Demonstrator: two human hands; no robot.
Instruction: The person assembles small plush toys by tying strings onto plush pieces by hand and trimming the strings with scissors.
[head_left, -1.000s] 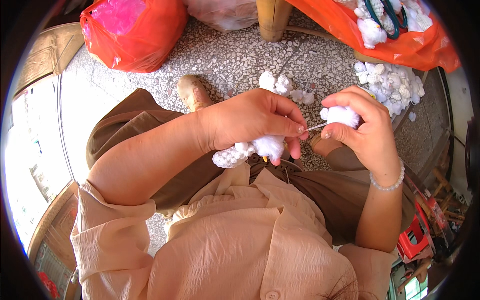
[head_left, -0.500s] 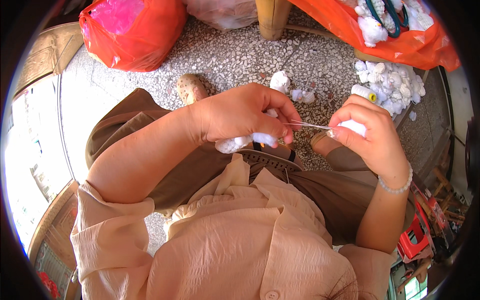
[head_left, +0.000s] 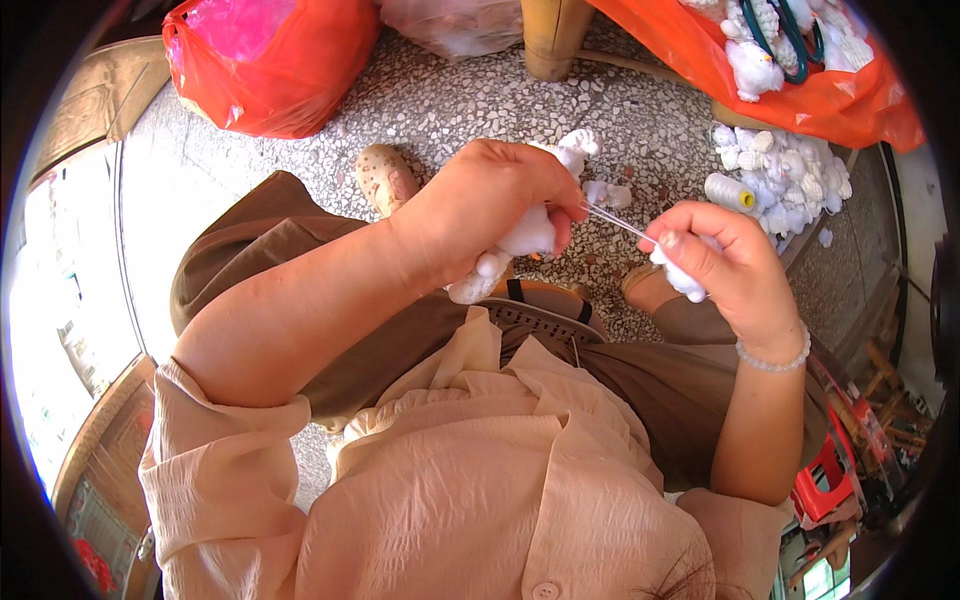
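Observation:
My left hand (head_left: 485, 195) is closed around a fluffy white knitted piece (head_left: 528, 235), with a speck of orange showing under it. Part of that piece is hidden by the fingers, and a knobbly white end (head_left: 472, 288) sticks out toward my lap. Thin white thread (head_left: 618, 220) runs taut from the left fingertips to my right hand (head_left: 738, 268). There, thumb and fingers pinch the thread together with a small white knitted piece (head_left: 680, 278). On the floor beyond my hands lie small white pieces (head_left: 607, 194).
A thread spool (head_left: 728, 191) lies beside a pile of white knitted pieces (head_left: 800, 185). An orange-red bag (head_left: 665, 40) at far right holds more, with dark-handled scissors (head_left: 797, 62). Another red bag (head_left: 280, 85), a clear bag (head_left: 450, 25) and a bamboo leg (head_left: 550, 45) stand farther off.
Both hands have shifted slightly: the left one up and turned, the right one a little down and left. The thread now slants down to the right, and the right hand's white piece shows more.

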